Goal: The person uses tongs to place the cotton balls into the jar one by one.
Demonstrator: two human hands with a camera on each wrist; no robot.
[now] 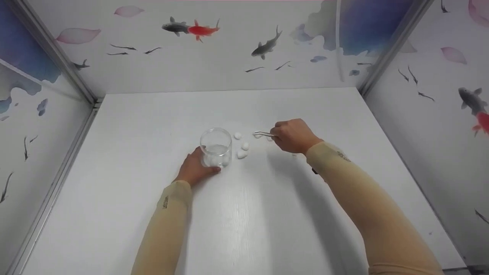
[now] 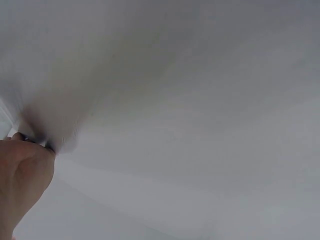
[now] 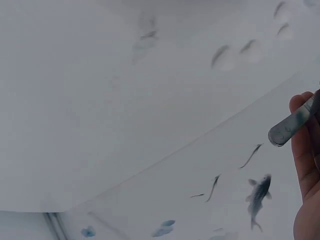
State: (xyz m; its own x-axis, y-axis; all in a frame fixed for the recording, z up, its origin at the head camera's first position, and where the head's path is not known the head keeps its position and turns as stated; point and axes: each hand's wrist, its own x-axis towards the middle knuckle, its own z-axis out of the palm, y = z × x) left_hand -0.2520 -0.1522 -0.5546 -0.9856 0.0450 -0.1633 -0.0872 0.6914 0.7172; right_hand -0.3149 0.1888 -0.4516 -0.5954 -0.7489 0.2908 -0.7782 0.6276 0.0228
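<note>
A clear round jar (image 1: 216,142) stands on the white table with several white balls, like cotton balls, low inside it. My left hand (image 1: 198,168) grips its near left side, thumb along the front; in the left wrist view that hand (image 2: 25,175) shows only at the left edge. My right hand (image 1: 294,134) holds metal tweezers (image 1: 263,133), tips pointing left at a cotton ball (image 1: 257,135). Whether the tips pinch it I cannot tell. The blunt end of the tweezers (image 3: 286,131) sticks out of my right hand (image 3: 307,165) in the right wrist view.
Between jar and tweezers lie loose cotton balls (image 1: 245,146), with another cotton ball (image 1: 269,139) partly hidden by my right hand. Printed walls with fish enclose the table (image 1: 126,152) at the back and sides.
</note>
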